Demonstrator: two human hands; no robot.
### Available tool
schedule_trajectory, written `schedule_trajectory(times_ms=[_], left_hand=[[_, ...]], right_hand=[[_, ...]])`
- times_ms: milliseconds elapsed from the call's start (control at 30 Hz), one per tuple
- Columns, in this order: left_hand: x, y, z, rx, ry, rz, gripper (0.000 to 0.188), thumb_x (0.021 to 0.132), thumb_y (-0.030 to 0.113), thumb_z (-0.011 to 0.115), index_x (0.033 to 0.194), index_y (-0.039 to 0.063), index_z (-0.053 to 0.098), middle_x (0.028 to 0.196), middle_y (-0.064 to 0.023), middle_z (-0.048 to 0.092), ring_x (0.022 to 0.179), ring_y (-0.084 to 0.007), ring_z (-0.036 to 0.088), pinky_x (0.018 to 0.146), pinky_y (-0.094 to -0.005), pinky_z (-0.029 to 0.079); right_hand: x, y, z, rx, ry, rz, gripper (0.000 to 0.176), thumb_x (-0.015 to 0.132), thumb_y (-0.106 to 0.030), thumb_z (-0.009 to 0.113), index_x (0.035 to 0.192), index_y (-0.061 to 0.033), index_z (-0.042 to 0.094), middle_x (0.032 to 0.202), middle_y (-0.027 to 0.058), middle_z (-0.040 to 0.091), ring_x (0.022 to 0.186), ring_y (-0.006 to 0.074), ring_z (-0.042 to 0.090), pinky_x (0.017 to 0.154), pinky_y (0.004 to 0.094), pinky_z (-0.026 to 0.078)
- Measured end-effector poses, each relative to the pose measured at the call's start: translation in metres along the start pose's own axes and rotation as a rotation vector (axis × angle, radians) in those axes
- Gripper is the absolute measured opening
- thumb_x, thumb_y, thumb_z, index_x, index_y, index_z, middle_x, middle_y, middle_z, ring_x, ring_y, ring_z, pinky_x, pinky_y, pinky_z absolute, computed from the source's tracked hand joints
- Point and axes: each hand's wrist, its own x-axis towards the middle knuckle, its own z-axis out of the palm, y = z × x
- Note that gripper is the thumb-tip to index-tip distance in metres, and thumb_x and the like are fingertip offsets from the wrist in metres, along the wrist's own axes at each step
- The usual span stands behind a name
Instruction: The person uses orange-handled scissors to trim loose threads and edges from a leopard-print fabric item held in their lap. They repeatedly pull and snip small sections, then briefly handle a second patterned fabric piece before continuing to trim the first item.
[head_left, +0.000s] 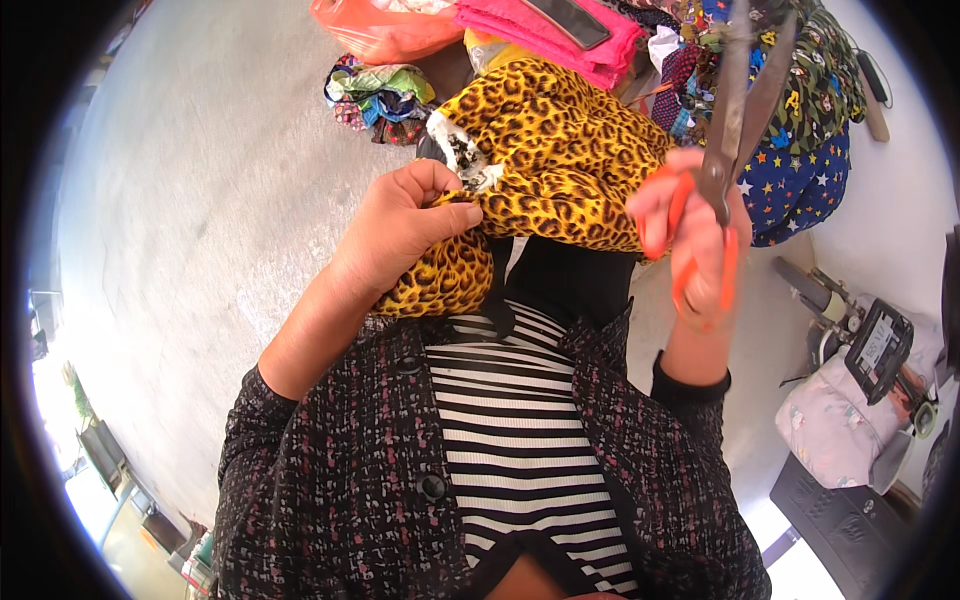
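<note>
Leopard-print fabric (555, 150) in yellow and dark brown lies bunched across my lap. Its edge is pinched between the thumb and fingers of my left hand (409, 225). Just beyond those fingertips, a ragged white patch with dark specks (461, 154) shows at the fabric's end; I cannot tell what it is made of. My right hand (697, 232) holds a large pair of scissors (724, 150) by orange-red handles. The blades are parted and point away from me, raised above the cloth. This hand and the scissors are blurred.
A smartphone (574, 22) rests on folded pink cloth (517, 37). An orange plastic bag (382, 34) and crumpled fabric scraps (382, 97) sit at the upper left. Star-print cloth (799, 184) is piled upper right. An electric scooter's display (879, 351) stands at right above the concrete floor (195, 225).
</note>
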Motion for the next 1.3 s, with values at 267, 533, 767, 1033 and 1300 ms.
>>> schedule_trajectory(times_ms=[267, 533, 767, 1033, 1300], left_hand=[[-0.005, -0.006, -0.014, -0.010, -0.099, -0.164, 0.009, 0.083, 0.007, 0.070, 0.089, 0.002, 0.065, 0.081, 0.0023, 0.064, 0.072, -0.0049, 0.057, 0.068, -0.0205, 0.046], [-0.010, -0.008, -0.012, 0.120, -0.129, -0.217, 0.015, 0.084, 0.009, 0.066, 0.094, -0.001, 0.070, 0.085, -0.0005, 0.068, 0.076, -0.0065, 0.059, 0.073, -0.0209, 0.047], [-0.015, -0.008, -0.008, 0.055, -0.133, -0.236, 0.015, 0.083, 0.010, 0.066, 0.093, -0.001, 0.069, 0.084, -0.0003, 0.067, 0.076, -0.0066, 0.059, 0.074, -0.0206, 0.047], [-0.020, -0.007, -0.003, 0.129, -0.128, -0.180, 0.013, 0.085, 0.010, 0.066, 0.092, -0.001, 0.069, 0.083, 0.0017, 0.066, 0.074, -0.0050, 0.057, 0.072, -0.0202, 0.046], [-0.024, -0.001, 0.005, 0.122, -0.127, -0.176, 0.013, 0.088, 0.013, 0.066, 0.093, 0.000, 0.069, 0.084, 0.0023, 0.066, 0.076, -0.0040, 0.056, 0.072, -0.0199, 0.045]], right_hand=[[-0.058, -0.020, 0.011, -0.068, -0.370, 0.819, 0.041, 0.093, -0.029, 0.065, 0.122, -0.0014, 0.057, 0.084, 0.0025, 0.063, 0.067, 0.0074, 0.055, 0.063, 0.0225, 0.046], [-0.080, -0.003, 0.006, -0.127, -0.397, 0.873, 0.042, 0.093, -0.033, 0.067, 0.121, -0.0026, 0.059, 0.079, -0.0024, 0.058, 0.068, 0.0051, 0.054, 0.061, 0.0219, 0.045], [-0.084, -0.005, 0.008, -0.156, -0.409, 0.874, 0.041, 0.093, -0.032, 0.067, 0.119, -0.0016, 0.060, 0.078, -0.0021, 0.060, 0.067, 0.0050, 0.054, 0.060, 0.0216, 0.045], [-0.088, -0.008, 0.008, -0.136, -0.381, 0.897, 0.042, 0.093, -0.034, 0.067, 0.120, -0.0020, 0.060, 0.079, -0.0016, 0.061, 0.066, 0.0050, 0.055, 0.059, 0.0212, 0.045], [-0.090, -0.010, 0.012, -0.137, -0.361, 0.881, 0.042, 0.093, -0.033, 0.066, 0.121, -0.0023, 0.059, 0.079, -0.0031, 0.060, 0.065, 0.0042, 0.052, 0.059, 0.0202, 0.044]])
